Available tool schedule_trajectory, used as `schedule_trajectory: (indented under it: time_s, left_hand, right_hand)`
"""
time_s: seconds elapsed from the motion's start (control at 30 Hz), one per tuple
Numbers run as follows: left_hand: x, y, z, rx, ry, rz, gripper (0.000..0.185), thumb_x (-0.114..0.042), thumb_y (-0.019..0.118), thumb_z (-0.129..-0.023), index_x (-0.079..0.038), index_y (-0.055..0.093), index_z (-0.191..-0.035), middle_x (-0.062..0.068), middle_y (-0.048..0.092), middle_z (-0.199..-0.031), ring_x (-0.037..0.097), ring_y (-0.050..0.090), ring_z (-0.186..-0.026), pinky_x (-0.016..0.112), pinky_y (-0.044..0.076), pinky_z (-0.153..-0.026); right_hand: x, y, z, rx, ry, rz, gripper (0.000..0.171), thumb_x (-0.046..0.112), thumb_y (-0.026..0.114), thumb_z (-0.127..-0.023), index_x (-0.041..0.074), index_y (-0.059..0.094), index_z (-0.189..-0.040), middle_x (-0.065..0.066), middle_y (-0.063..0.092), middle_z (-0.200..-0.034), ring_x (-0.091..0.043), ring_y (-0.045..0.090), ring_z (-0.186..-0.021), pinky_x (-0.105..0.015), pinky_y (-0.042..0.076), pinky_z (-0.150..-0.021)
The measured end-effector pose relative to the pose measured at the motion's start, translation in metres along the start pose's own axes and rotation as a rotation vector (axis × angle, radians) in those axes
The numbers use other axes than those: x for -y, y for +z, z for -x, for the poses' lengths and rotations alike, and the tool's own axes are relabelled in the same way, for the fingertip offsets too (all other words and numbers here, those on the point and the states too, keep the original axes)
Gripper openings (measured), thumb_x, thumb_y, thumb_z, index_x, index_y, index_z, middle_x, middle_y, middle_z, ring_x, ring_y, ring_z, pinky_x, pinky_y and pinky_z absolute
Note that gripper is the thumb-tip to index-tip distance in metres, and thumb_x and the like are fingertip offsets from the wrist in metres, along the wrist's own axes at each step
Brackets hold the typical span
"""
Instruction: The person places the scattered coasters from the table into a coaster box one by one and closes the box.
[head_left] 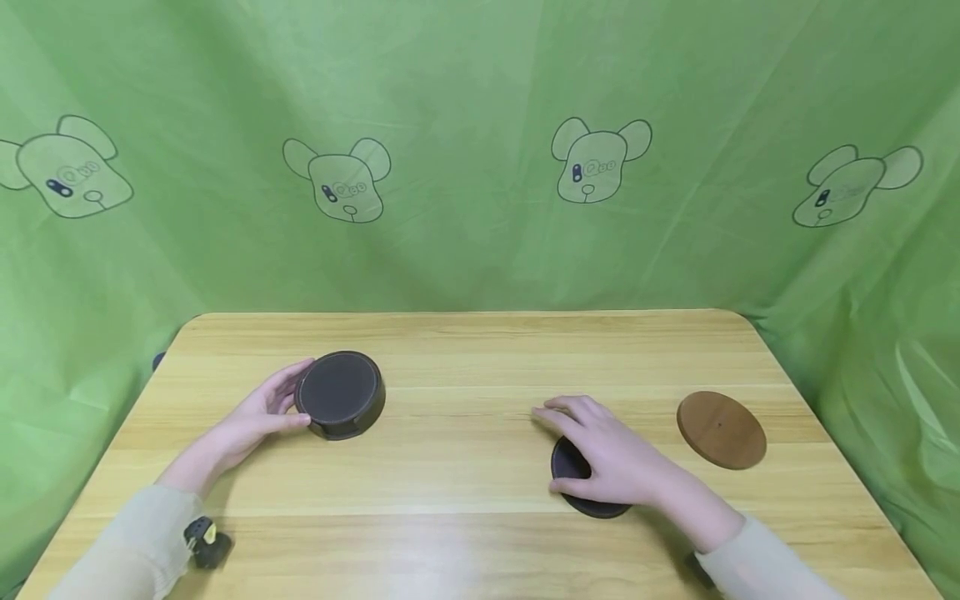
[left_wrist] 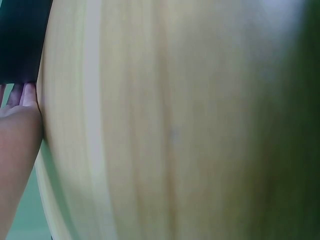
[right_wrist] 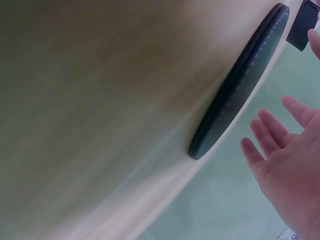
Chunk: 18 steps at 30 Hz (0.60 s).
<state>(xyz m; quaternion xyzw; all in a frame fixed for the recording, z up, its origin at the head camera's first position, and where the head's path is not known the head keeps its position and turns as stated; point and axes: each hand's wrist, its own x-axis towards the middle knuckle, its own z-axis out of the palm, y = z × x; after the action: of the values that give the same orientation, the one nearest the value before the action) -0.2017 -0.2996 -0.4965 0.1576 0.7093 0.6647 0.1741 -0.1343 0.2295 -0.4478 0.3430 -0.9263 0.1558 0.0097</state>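
A round black coaster holder (head_left: 339,392), low and cylindrical with a flat dark top, stands on the left half of the table. My left hand (head_left: 258,417) grips its left side, thumb at the front and fingers round the back; the left wrist view shows the fingertips against the dark holder (left_wrist: 22,40). To the right lie thin round black coasters (head_left: 573,458), seemingly two stacked, with pale edge stitching in the right wrist view. Over them hovers my right hand (head_left: 611,450), fingers spread and loosely bent. A gap separates this hand from the coasters (right_wrist: 245,85) in the right wrist view.
A brown round wooden disc (head_left: 722,429) with a small dark centre mark lies to the right of my right hand. The light wood table (head_left: 450,475) has rounded far corners. Green cloth (head_left: 465,250) with printed bear heads hangs behind the table and at its sides.
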Motion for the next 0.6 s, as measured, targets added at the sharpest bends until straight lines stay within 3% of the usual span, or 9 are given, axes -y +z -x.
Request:
schedule_trajectory:
  time_s: [0.6]
  left_hand:
    - [-0.002,0.001,0.000,-0.013,-0.023,-0.017,0.090,0.005,0.069,-0.094,0.001,0.018,-0.168,-0.026,0.046,-0.146,-0.015,0.049,-0.131,0.003,0.038,-0.108]
  right_hand:
    - [-0.014,0.001,0.031,0.001,0.042,0.051,0.093,0.045,0.091,-0.075,0.011,0.054,-0.154,-0.012,0.059,-0.143,-0.033,0.059,-0.130,-0.057,0.057,-0.100]
